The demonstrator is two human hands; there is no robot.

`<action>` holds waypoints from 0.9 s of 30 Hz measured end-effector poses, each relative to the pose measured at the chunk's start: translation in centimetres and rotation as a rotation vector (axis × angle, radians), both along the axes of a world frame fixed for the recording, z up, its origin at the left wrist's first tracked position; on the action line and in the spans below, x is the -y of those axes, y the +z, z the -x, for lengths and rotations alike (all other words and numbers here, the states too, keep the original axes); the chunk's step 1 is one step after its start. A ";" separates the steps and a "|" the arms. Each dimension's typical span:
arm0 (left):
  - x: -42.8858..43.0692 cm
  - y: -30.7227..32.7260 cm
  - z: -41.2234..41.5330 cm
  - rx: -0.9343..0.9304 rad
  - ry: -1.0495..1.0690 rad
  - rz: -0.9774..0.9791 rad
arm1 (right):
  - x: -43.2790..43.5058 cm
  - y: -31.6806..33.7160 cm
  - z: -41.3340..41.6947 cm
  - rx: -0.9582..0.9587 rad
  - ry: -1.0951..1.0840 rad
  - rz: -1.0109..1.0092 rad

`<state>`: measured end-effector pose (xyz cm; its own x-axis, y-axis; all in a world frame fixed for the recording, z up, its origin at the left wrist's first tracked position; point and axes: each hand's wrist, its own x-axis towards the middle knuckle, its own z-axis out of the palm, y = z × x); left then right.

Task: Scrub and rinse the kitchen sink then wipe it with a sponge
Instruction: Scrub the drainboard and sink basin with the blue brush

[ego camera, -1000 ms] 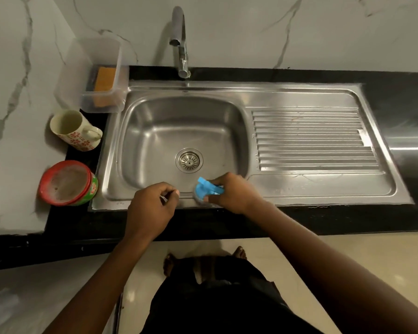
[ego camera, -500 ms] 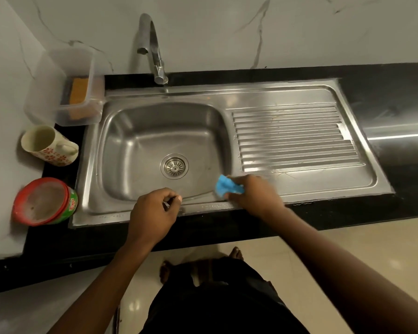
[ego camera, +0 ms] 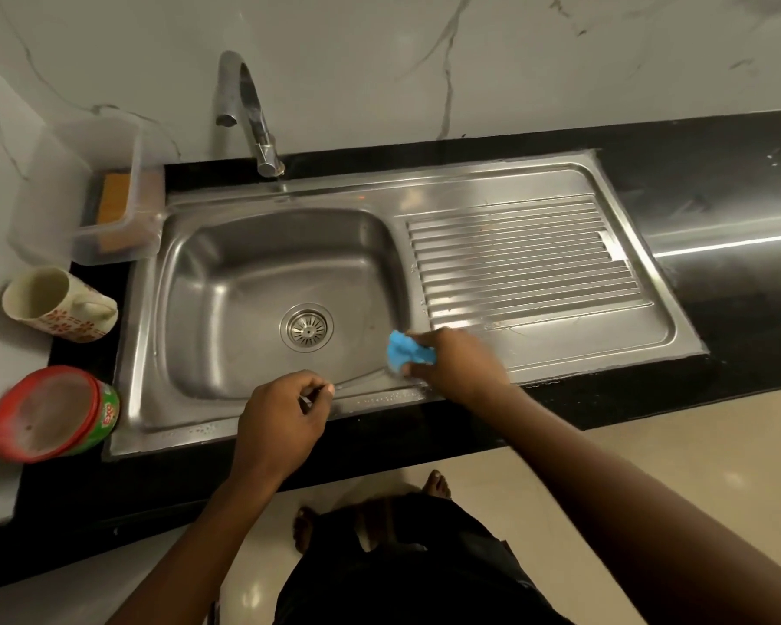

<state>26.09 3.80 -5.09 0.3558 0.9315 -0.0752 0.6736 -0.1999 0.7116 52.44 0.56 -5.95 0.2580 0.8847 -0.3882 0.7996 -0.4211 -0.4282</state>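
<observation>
Head view, looking down on a steel sink (ego camera: 226, 309) set in a black counter (ego camera: 740, 196). At 4 o'clock from the drain (ego camera: 306, 327), on the basin's near right corner: right hand (ego camera: 458, 367), fingers curled tight round a crumpled blue scrubber (ego camera: 406, 356), pressing it to the steel where the basin wall meets the rim. At 6 o'clock, over the front rim: left hand (ego camera: 280, 417), fingers curled in, thumb against forefinger. Something small and dark at its fingertips, too small to tell whether held or only shadow. Hands apart, not touching each other. At 12 o'clock, behind the basin: curved tap (ego camera: 249, 106). At 2 to 3 o'clock: ribbed drainboard (ego camera: 524, 259). At 10 o'clock, just beside the sink's far left corner: clear plastic box (ego camera: 86, 173) with an orange sponge (ego camera: 113, 196) lying inside. At 9 o'clock: cream mug (ego camera: 59, 304) with red flowers. At 8 o'clock: round tub (ego camera: 50, 412), red rim, green label.
</observation>
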 end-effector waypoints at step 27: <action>-0.3 0.7 -6.0 -0.046 -0.036 0.056 | 4.4 3.7 -16.4 0.082 -0.117 0.281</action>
<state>32.07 4.14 -4.35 0.3839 0.9121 -0.1435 0.6987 -0.1855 0.6909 68.86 -3.81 -2.20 0.3924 0.7084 -0.5867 0.7659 -0.6048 -0.2181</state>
